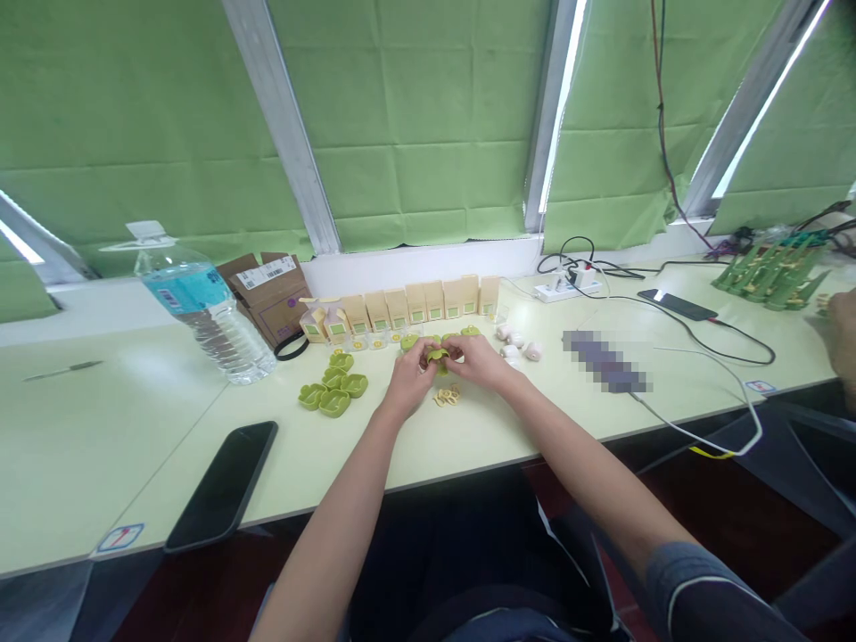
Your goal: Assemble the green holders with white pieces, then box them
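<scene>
Both hands meet over the middle of the table. Pinched between the fingertips of my left hand and my right hand is a small green plastic piece. Its exact kind is partly hidden by the fingers. Just in front of the hands lies a small pile of yellow curved pieces. More green pieces sit behind the fingers, partly covered. To the left of my left hand, several green shallow, cup-like pieces form a cluster. Several pale pinkish-white rounded pieces rest beyond my right hand.
A row of small cream boxes stands at the back. On the left are a water bottle, an opened cardboard box and a black phone. Cables, a power strip and another phone lie right; another person's hand shows there.
</scene>
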`<state>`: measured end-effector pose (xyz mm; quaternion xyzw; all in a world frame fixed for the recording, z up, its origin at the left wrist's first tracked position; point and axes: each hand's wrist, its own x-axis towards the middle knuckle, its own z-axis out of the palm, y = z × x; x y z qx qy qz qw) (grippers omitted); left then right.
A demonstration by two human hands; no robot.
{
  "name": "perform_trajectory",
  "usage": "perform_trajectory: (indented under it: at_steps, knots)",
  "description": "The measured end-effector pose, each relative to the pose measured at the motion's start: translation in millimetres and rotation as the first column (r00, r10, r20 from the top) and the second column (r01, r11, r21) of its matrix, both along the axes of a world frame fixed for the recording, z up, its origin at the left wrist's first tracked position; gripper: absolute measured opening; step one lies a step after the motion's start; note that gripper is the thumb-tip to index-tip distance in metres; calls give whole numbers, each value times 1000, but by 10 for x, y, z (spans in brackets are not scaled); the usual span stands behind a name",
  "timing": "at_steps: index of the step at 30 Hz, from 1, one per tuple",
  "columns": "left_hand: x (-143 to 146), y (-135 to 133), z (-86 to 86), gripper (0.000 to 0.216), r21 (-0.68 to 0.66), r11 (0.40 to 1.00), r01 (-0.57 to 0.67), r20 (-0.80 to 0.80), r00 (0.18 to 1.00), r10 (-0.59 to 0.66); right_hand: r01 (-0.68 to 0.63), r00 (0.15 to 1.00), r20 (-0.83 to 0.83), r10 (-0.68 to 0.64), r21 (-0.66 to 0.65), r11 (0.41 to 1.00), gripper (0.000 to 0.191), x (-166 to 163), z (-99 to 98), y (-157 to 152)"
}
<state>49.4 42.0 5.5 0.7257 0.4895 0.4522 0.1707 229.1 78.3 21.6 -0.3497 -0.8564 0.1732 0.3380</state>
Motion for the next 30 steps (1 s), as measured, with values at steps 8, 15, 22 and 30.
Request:
perform_trajectory:
  at_steps: [8,15,22,30]
  knots:
    - [4,18,-28,24,29,999,-18,13,1000,17,20,1000,-20,-20,1,1000,10,-19,-29,10]
    - [21,12,-36,24,9,1000,-24,12,1000,24,1,1000,-6,-1,11,1000,13,-21,-29,6]
    - [24,-6,-28,20,-6,1000,0,3,1000,0,8,1000,23,-9,44,999,11,-35,-39,17]
    - [31,-94,31,41,23,995,93,-18,996,-92,57,991,-118,-67,-86,995,20,4,-47,47]
